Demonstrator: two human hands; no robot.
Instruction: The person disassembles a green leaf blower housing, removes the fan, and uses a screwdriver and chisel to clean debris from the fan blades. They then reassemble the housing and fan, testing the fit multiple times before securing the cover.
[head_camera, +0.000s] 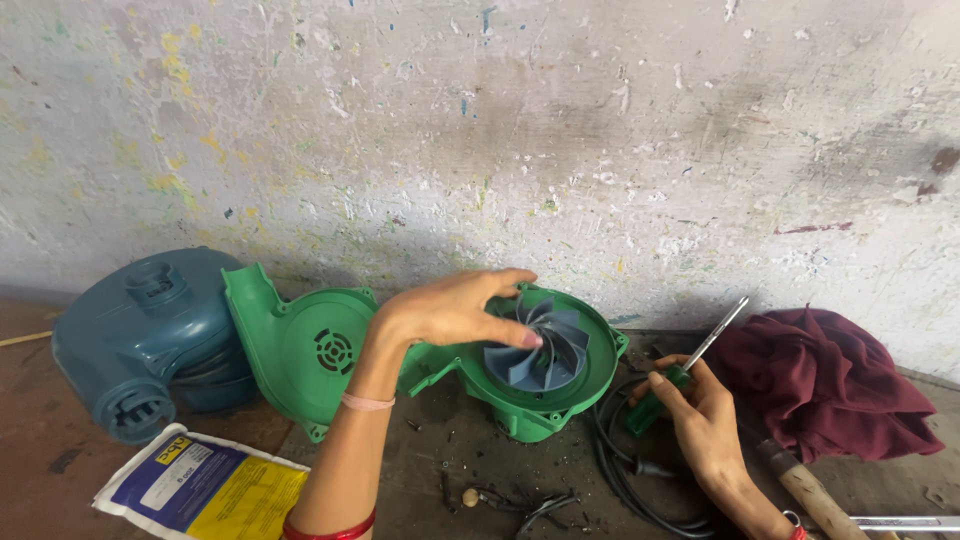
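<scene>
Hands work over an opened blower on a grimy bench, seen from the head camera. The left hand (455, 308) rests on the grey impeller (540, 350), fingers spread apart, fingertips touching the vanes. The impeller sits inside the green housing half (590, 375) at centre. The right hand (700, 410) is clamped around a green-handled screwdriver (690, 365), its shaft pointing up and away from the fan. A matching green cover (300, 345) leans just beside a blue motor shell (150, 335); a maroon cloth (830, 380) lies at right. I judge the fan is being steadied for fastening work; bringing the tip to the hub calls for holding the vanes firm.
</scene>
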